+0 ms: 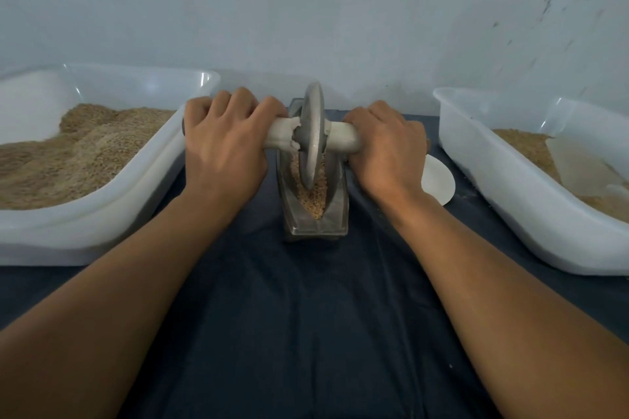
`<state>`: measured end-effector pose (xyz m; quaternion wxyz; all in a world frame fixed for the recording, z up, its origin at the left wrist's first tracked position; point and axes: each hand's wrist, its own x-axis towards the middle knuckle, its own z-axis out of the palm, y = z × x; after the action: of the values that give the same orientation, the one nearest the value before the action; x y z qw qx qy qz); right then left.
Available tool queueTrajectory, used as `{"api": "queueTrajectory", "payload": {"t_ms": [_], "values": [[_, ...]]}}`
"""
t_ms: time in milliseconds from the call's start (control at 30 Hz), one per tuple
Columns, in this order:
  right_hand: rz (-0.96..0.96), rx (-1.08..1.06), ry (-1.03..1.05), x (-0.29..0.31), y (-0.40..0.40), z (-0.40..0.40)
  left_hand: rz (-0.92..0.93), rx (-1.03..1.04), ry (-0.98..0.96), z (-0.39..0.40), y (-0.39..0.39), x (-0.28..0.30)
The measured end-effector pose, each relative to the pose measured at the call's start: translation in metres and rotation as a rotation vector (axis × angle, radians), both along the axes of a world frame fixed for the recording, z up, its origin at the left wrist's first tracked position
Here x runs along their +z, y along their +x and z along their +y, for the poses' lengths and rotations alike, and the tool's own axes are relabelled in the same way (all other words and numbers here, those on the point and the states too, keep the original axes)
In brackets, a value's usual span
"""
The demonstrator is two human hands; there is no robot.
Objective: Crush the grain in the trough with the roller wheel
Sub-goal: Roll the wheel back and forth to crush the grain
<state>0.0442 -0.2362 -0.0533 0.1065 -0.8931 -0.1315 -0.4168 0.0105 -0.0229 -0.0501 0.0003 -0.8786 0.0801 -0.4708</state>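
Head view: the roller wheel [312,136] is stood upright in the narrow trough [315,211], its rim sunk in the grain [315,196], on the dark-clothed worktop [306,316]. Its axle handle [343,139] is gripped by the left hand [226,143] and right hand [388,153], fingers curled tightly round it. White tubs [102,224] of grain are set either side. No writing is legible.

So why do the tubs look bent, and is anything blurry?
Head view: the wide lens bows the left tub and right tub; light is soft and dim, with small glints on the tub rims; the wheel and both hands look slightly soft.
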Motion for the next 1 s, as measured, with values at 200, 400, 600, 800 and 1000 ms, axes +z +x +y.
{"api": "queueTrajectory", "payload": {"t_ms": [200,400,600,800,1000], "values": [[-0.019,0.014,0.001,-0.002,0.002,0.008,-0.006,0.022,0.001,0.007,0.001,0.001],[0.037,-0.004,-0.065,-0.004,0.005,0.003,0.003,0.014,0.026,0.006,0.008,-0.009],[0.091,0.012,-0.081,-0.005,0.004,-0.004,0.028,-0.013,0.005,0.0,0.01,-0.015],[0.027,0.044,-0.04,0.009,-0.008,-0.008,0.113,-0.02,-0.023,-0.002,-0.003,0.002],[0.033,0.007,-0.014,0.021,-0.028,-0.013,0.126,-0.111,-0.159,-0.003,-0.027,0.024]]}}
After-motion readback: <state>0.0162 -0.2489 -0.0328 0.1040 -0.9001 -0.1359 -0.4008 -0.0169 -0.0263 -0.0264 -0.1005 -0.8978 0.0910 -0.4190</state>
